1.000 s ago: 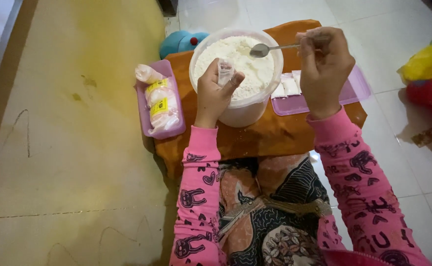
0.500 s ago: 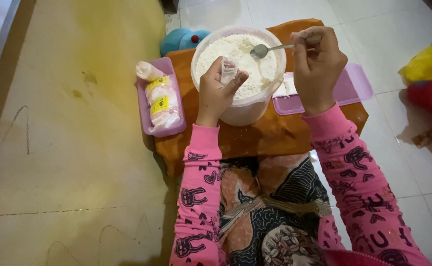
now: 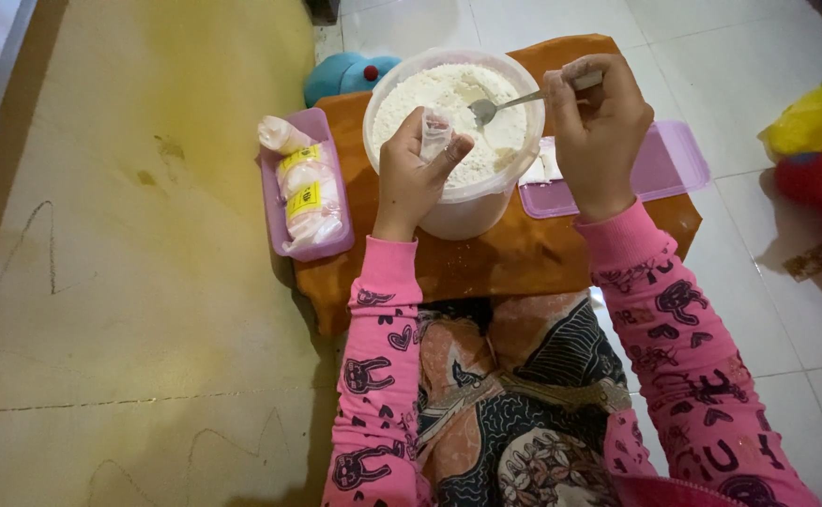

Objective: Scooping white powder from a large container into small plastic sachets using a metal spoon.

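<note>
My left hand (image 3: 411,174) pinches a small clear bag (image 3: 434,131) open over the tub (image 3: 453,202) of white powder at the low table's (image 3: 505,258) middle. My right hand (image 3: 599,131) grips a spoon (image 3: 505,103), mid-scoop; next needs a steady tip into the bag. Purple trays (image 3: 275,221) flank the tub, unobstructing.

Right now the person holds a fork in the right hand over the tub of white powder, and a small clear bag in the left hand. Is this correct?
Not quite. In the head view the right hand holds a metal spoon, not a fork, over the tub of white powder. The left hand does hold a small clear bag.
</note>
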